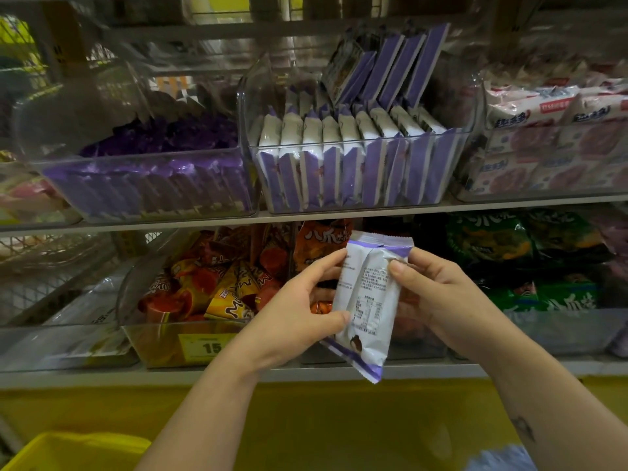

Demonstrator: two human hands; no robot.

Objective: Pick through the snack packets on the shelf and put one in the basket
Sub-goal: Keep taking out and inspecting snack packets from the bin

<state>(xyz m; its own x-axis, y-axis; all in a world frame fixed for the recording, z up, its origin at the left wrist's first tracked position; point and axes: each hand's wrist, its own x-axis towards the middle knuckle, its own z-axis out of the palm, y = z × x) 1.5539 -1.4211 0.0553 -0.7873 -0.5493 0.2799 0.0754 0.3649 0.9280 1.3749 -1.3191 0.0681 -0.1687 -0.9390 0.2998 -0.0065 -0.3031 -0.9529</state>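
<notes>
Both hands, left (299, 307) and right (438, 300), have fingers closed on a white-purple packet (367, 300); its print is unreadable, and the yellow basket (78, 450) is cut off.

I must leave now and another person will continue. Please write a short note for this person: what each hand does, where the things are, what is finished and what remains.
Left hand: holds the left edge of a white and purple snack packet.
Right hand: holds the same packet on its right side, thumb on the printed back.
The packet is in the air in front of the lower shelf, its back label toward the camera.
More packets of this kind stand in the clear bin on the upper shelf.
Yellow basket: low on the left; only a corner shows.
Done: one packet taken out.
Left: put it into the basket.
</notes>
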